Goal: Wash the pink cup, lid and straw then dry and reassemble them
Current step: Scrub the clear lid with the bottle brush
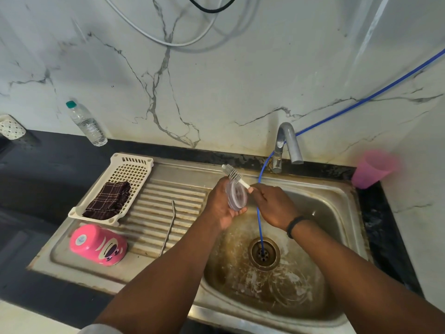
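lid [236, 195] | cradled in left hand [220, 206] fingers | right hand [274, 205] grips brush [233, 175]

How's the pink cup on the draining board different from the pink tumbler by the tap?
The pink cup lies on its side on the draining board, left of the basin; the pink tumbler stands upright on the dark counter, right of the tap. The cup is opaque with a printed face; the tumbler is plain and paler. Both are pink.

The pink cup [98, 245] with a cartoon face lies on its side on the ribbed drainboard, the bent metal straw [169, 227] lies just beside it, and the clear round lid [237, 196] is held on edge above the basin.
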